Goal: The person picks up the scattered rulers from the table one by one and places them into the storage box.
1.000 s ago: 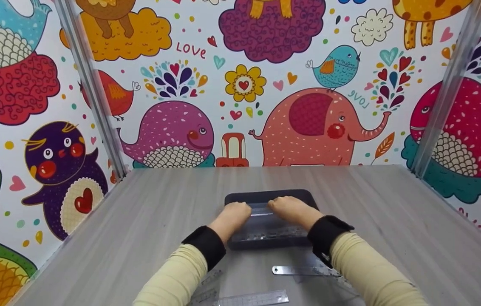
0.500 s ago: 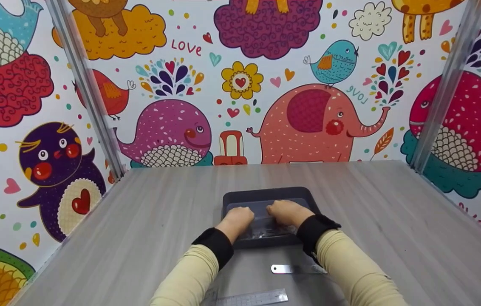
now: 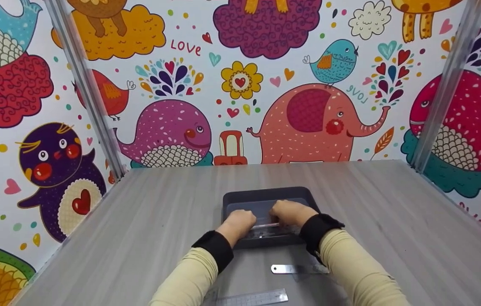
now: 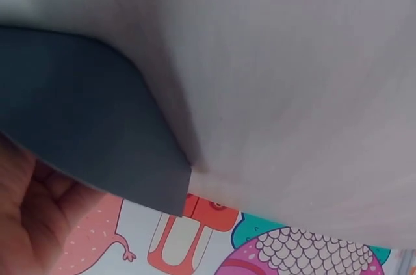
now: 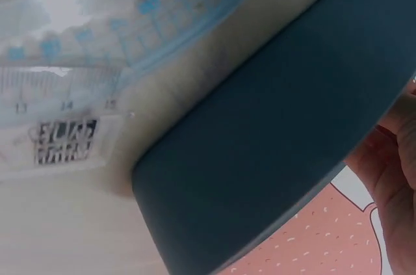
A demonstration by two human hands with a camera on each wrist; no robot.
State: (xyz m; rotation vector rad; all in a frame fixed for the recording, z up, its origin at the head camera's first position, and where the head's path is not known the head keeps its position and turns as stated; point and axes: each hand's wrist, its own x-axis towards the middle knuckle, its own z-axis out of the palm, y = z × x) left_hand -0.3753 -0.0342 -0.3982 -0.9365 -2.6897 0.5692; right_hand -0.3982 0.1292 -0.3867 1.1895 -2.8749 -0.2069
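A dark grey tray [image 3: 266, 192] stands on the table with both hands over its inside. My left hand [image 3: 240, 222] and right hand [image 3: 290, 212] have curled fingers and pinch the two ends of a clear plastic strip [image 3: 265, 226], ruler-like, with a thin pinkish line on it. Shiny clear pieces [image 3: 261, 233] show at the tray's near side. In the left wrist view the left hand [image 4: 29, 213] is beside the tray's wall [image 4: 91, 116]. The right hand [image 5: 390, 174] appears past the tray's wall [image 5: 273, 125] in the right wrist view; the strip is hidden from both wrist views.
On the grey table [image 3: 159, 212], in front of the tray, lie a metal ruler [image 3: 283, 269] and a clear ruler [image 3: 257, 297]. The right wrist view shows a ruler with a printed code [image 5: 65, 142] and clear plastic with blue markings [image 5: 149, 18]. Patterned walls surround the table.
Both hands have moved slightly toward the tray's near side and lower with the clear strip. More of the tray's inside shows beyond them. The rulers in front lie where they were.
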